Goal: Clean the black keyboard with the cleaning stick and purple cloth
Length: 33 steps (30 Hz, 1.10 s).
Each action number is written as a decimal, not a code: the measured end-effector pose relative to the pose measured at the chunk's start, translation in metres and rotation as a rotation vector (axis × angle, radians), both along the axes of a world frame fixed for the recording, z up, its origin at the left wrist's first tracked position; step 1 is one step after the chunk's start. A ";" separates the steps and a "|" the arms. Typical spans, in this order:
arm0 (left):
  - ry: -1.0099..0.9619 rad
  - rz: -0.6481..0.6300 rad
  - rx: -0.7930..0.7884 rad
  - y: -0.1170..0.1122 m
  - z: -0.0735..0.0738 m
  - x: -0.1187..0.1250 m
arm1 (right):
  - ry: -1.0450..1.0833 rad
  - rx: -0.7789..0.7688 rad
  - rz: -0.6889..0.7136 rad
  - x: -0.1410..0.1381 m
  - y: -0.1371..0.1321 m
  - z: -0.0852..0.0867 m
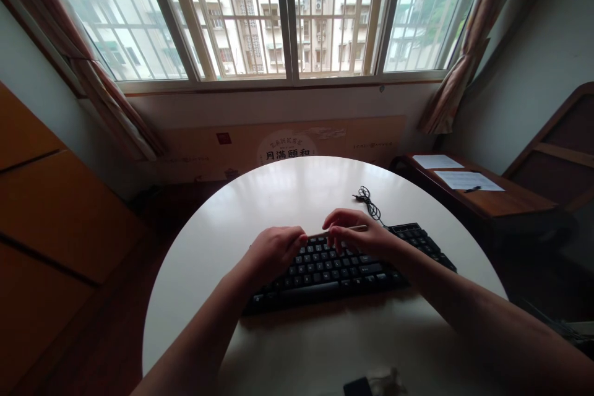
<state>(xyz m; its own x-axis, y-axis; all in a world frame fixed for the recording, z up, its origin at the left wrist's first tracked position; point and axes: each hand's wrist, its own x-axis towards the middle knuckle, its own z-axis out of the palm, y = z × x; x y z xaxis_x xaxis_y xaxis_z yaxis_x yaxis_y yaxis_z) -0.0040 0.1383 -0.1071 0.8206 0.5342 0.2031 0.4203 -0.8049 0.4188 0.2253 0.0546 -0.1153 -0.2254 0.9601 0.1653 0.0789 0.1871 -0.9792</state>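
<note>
A black keyboard (320,275) lies on the white round table (288,192), and both hands are above its upper rows. My right hand (357,234) holds a thin light-coloured stick (358,228) between thumb and curled fingers; its exact kind is not clear. The stick's other end reaches the fingertips of my left hand (277,250), which are closed around it over the keyboard's left part. The left hand hides some keys there. Behind the right hand lies the keyboard's coiled black cable (369,201).
A dark flat object (357,387) and a blurred small item (390,380) lie at the table's near edge. To the right stands a brown wooden side table (524,201) with paper sheets (468,180) and a black pen (472,189). A barred window (288,18) is ahead.
</note>
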 end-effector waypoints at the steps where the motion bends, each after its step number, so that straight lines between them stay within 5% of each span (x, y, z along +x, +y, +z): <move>1: -0.014 0.013 0.012 0.003 0.000 -0.002 | 0.020 -0.018 -0.027 0.004 0.002 -0.001; 7: -0.091 0.005 0.038 0.012 0.003 -0.013 | -0.135 -0.062 -0.043 0.017 0.010 -0.005; 13: -0.116 -0.004 0.021 0.016 0.002 -0.015 | -0.433 0.161 -0.029 -0.002 0.005 -0.007; 21: -0.425 0.446 -0.111 0.067 -0.017 -0.051 | -0.561 0.262 0.011 -0.018 0.000 -0.007; 33: -0.357 0.517 -0.207 0.088 -0.044 -0.055 | -0.771 0.495 0.142 -0.067 0.042 0.000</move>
